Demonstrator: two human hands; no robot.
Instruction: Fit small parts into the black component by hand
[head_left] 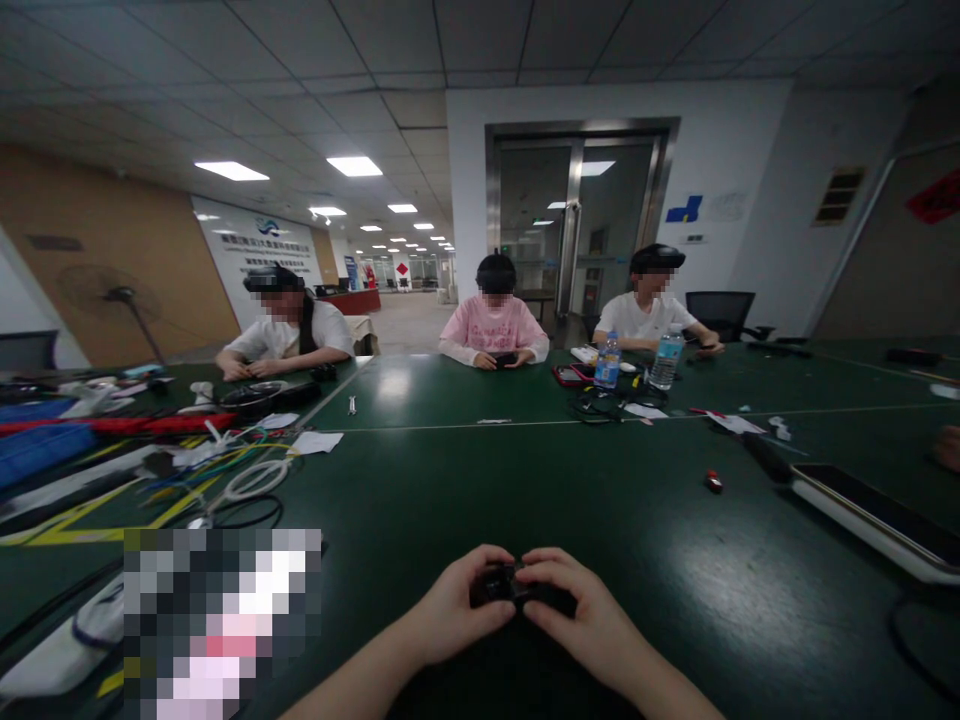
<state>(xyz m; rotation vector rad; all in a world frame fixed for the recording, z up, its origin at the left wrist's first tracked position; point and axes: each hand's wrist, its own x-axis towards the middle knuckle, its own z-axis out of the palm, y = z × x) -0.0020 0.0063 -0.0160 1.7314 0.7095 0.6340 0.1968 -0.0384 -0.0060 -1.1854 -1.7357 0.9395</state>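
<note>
A small dark object (498, 586) with a shiny black surface is held low over the green table (420, 490). Its kind is hard to tell, as fingers hide much of it. My left hand (463, 607) is closed around its left part, thumb below and fingers on top. From the other side, my right hand (583, 608) grips it with bent fingers and thumb. The two hands nearly meet at its middle. Farther off to the right lies a small red and silver item (713, 482).
Cables (259, 480), a power strip (64, 640) and blue bins (45, 450) crowd the left. At right lies a dark-topped white device (877, 510). Two bottles (665, 360) stand across the table, where several people in headsets sit. A small wrench (352, 405) lies ahead.
</note>
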